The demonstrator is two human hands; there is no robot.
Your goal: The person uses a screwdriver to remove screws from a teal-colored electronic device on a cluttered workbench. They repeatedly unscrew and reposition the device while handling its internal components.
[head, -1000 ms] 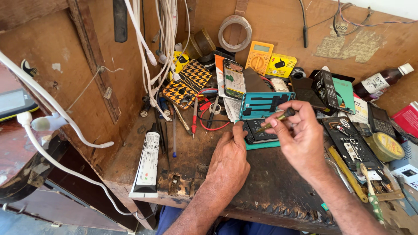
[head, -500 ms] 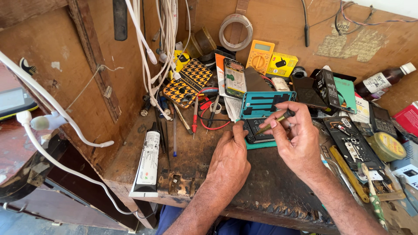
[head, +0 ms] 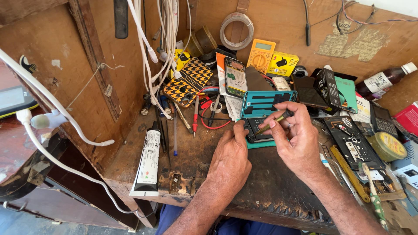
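On the worn wooden workbench (head: 191, 152) a small dark phone (head: 257, 130) lies opened on a teal mat (head: 261, 103), just in front of the raised teal panel. The left hand (head: 230, 159) rests palm-down at the phone's left edge, its fingers curled and pressing on the phone's corner; how firmly it grips is hidden beneath the knuckles. The right hand (head: 296, 139) is closed around a thin screwdriver (head: 273, 122) (dark cap, brassy shaft), pinched between thumb and forefinger, with the tip slanting down to the phone's upper face. The exact spot the tip meets is too small to make out.

Left of the phone lie a white-and-black tube (head: 149, 163) and a houndstooth yellow-and-black phone cover (head: 188, 82). Behind the phone stands a yellow multimeter (head: 260, 55). Right of the phone sits a bare dark phone frame (head: 353, 141), then a roll of yellowish tape (head: 386, 146), partly cut off by clutter. Bottom right of the phone, tools run out of view.
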